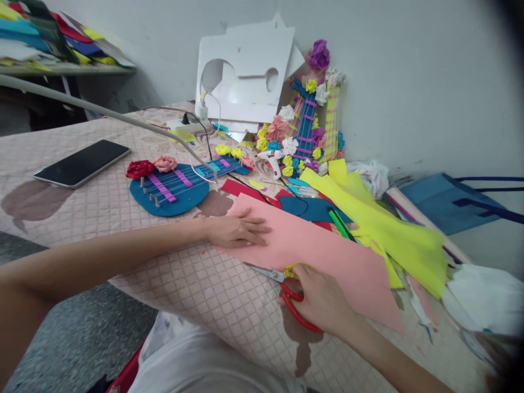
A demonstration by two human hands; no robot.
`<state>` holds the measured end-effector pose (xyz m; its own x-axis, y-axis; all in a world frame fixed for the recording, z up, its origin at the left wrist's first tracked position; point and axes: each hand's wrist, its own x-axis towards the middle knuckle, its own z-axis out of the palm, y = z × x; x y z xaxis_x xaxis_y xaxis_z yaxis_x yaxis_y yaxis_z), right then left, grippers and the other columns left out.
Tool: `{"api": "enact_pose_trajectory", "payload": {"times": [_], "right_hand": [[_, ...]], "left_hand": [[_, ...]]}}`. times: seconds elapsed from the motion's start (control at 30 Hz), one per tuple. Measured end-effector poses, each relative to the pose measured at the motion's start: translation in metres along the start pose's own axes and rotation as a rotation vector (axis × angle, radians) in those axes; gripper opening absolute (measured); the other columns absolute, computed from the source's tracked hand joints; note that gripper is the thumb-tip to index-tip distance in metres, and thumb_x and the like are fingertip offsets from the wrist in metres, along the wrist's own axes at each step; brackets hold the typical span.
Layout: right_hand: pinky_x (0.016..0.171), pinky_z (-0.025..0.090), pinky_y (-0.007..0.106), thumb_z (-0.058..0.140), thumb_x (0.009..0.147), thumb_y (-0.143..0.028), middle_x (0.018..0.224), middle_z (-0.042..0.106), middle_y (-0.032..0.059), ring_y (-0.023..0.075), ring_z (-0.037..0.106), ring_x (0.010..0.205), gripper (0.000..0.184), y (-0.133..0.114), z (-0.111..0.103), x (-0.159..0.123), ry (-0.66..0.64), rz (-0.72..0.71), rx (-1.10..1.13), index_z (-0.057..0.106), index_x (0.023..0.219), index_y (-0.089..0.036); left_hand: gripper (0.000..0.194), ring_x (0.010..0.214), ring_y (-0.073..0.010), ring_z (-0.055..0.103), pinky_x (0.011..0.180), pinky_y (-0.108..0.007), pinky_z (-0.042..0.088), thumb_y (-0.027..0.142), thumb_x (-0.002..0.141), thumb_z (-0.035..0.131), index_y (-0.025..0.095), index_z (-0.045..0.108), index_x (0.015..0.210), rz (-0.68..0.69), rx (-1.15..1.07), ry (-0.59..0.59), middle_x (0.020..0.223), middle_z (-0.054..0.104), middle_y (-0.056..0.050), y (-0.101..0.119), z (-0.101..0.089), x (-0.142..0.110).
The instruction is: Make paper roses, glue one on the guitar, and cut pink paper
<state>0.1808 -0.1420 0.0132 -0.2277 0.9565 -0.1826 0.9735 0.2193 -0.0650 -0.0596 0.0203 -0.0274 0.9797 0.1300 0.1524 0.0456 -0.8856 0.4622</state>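
Observation:
A long pink sheet (323, 259) lies across the table in front of me. My left hand (239, 229) rests flat on its left end, fingers stretched out. Scissors (292, 300) with red and yellow handles are in my right hand (321, 297), at the sheet's near edge. Their metal blades point left and look nearly closed. Beyond the left hand lies a blue guitar shape (184, 196) with strings, purple strips and paper flowers. Under the pink sheet's far edge, red and blue pieces (313, 207) show, with a green cutter (339, 224) beside them.
A phone (84, 162) lies at the left. A white glue gun (272, 162) stands behind, its cord trailing over the scraps. Yellow sheets (393, 224) spread at the right. More decorated guitars (307, 120) and white foam boards (245, 93) lean on the wall. A pale cable (123, 115) crosses the left side.

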Motion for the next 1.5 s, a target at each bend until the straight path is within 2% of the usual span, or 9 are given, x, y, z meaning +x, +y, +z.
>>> {"api": "enact_pose_trajectory", "payload": {"times": [0.3,0.5,0.8,1.07,1.2,1.37,1.5], "right_hand": [[0.060,0.036,0.029,0.061,0.078,-0.037,0.085,0.068,0.0058,0.0254,0.065,0.081,0.022,0.000,0.000,0.000,-0.037,-0.029,-0.063,0.052,0.087,-0.019],[0.063,0.038,0.029,0.060,0.075,-0.030,0.085,0.067,0.0061,0.0246,0.064,0.082,0.017,-0.003,0.000,0.000,-0.013,0.000,-0.050,0.052,0.084,-0.019],[0.059,0.035,0.029,0.059,0.077,-0.040,0.083,0.066,0.0056,0.0245,0.064,0.078,0.023,-0.010,0.000,0.011,-0.011,-0.031,-0.032,0.050,0.084,-0.020],[0.058,0.033,0.029,0.061,0.077,-0.044,0.083,0.067,0.0043,0.0241,0.064,0.076,0.026,-0.008,0.004,0.010,-0.019,-0.054,-0.065,0.051,0.083,-0.020],[0.060,0.035,0.029,0.063,0.075,-0.040,0.083,0.066,0.0045,0.0245,0.063,0.078,0.026,-0.011,0.003,0.010,-0.003,-0.049,-0.050,0.050,0.084,-0.020],[0.061,0.035,0.029,0.057,0.079,-0.033,0.084,0.066,0.0049,0.0230,0.062,0.077,0.016,-0.018,0.000,0.013,0.003,-0.054,-0.021,0.050,0.086,-0.020],[0.061,0.036,0.029,0.059,0.077,-0.036,0.084,0.066,0.0057,0.0238,0.063,0.078,0.020,-0.023,-0.001,0.016,-0.005,-0.047,-0.016,0.051,0.085,-0.020]], "left_hand": [[0.042,0.140,-0.0242,0.021,0.112,-0.055,-0.001,0.028,0.094,0.039,0.035,0.044,0.135,-0.005,-0.016,0.016,0.149,0.033,-0.002,0.000,0.000,0.000],[0.043,0.141,-0.0246,0.017,0.112,-0.055,-0.001,0.028,0.094,0.037,0.033,0.042,0.136,-0.004,0.021,-0.004,0.150,0.029,-0.003,-0.001,0.001,0.000],[0.043,0.141,-0.0239,0.020,0.112,-0.055,-0.002,0.027,0.093,0.038,0.034,0.043,0.136,0.002,0.016,-0.002,0.150,0.030,-0.002,-0.001,0.001,0.001],[0.044,0.139,-0.0249,0.023,0.112,-0.055,-0.001,0.025,0.092,0.042,0.036,0.044,0.134,-0.005,-0.017,0.023,0.148,0.034,-0.001,0.001,-0.001,0.000],[0.043,0.140,-0.0250,0.021,0.111,-0.056,-0.002,0.025,0.093,0.040,0.034,0.044,0.135,-0.005,0.009,0.013,0.149,0.032,-0.003,0.002,-0.001,0.000],[0.043,0.139,-0.0254,0.024,0.111,-0.056,0.000,0.025,0.092,0.042,0.035,0.046,0.133,-0.013,-0.027,0.028,0.148,0.035,-0.002,0.002,-0.001,-0.001],[0.043,0.139,-0.0255,0.024,0.111,-0.056,0.000,0.026,0.092,0.041,0.034,0.046,0.134,-0.004,-0.019,0.034,0.148,0.034,-0.003,0.002,0.000,-0.001]]}}
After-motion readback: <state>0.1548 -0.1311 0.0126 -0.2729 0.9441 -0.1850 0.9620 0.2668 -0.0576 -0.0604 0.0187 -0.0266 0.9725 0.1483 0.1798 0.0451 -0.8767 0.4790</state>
